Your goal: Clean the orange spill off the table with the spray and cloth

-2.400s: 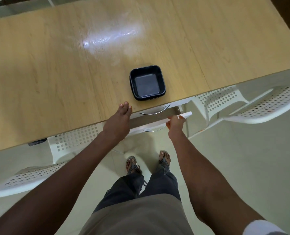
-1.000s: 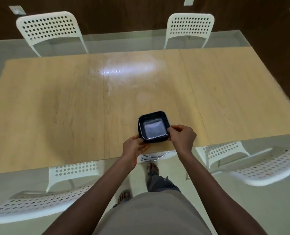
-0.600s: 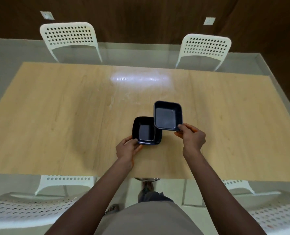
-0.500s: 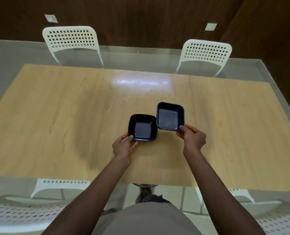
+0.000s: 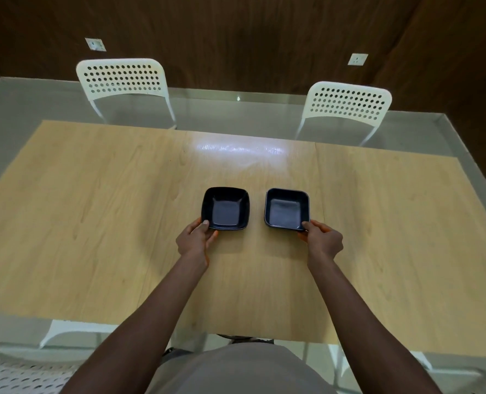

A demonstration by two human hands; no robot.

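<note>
Two dark square bowls sit side by side, apart, on the table [image 5: 93, 223]. The left hand [image 5: 194, 241] pinches the left bowl [image 5: 225, 208] at its near-left corner. The right hand [image 5: 322, 240] pinches the right bowl [image 5: 286, 209] at its near-right corner. No spill, spray or cloth shows.

Even, moderately bright light falls from overhead. A white glare patch lies on the worktop [image 5: 93, 223] just beyond the bowls [image 5: 225, 208], which cast soft shadows. The focus is sharp; wide-angle distortion bends the worktop's edges, and the wall [image 5: 236, 29] behind is dim.
</note>
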